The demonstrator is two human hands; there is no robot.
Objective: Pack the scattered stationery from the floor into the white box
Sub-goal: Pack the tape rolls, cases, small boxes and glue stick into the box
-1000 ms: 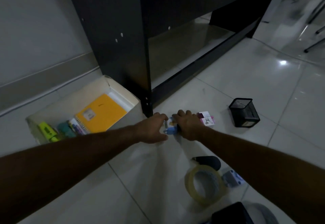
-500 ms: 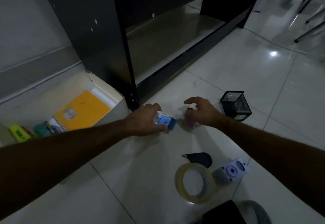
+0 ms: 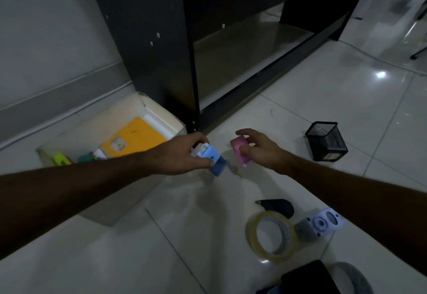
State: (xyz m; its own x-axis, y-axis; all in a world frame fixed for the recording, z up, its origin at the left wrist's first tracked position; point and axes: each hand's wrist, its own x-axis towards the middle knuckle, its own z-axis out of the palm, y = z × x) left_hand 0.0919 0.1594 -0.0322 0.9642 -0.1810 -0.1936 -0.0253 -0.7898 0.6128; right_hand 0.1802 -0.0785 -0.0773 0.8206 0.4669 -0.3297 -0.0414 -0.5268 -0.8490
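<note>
My left hand (image 3: 179,156) grips a small blue and white sharpener-like item (image 3: 213,158) just above the floor. My right hand (image 3: 261,149) holds a pink one (image 3: 240,152) beside it. The white box (image 3: 159,111) stands at the left against the dark desk leg, holding a yellow notebook (image 3: 135,137), a yellow-green highlighter (image 3: 61,159) and other small pieces. On the floor near me lie a clear tape roll (image 3: 270,236), a black tape cutter (image 3: 276,206) and a pale lilac camera-shaped item (image 3: 318,223).
A black mesh pen holder (image 3: 327,141) stands on the tiles at the right. A dark desk (image 3: 166,39) with a low rail rises behind the box. A black object (image 3: 307,280) and a grey roll (image 3: 353,280) sit at the bottom edge.
My hands have drawn apart, each lifting one small item off the floor: the left took the blue one, the right the pink one. The view shifted left and back.
</note>
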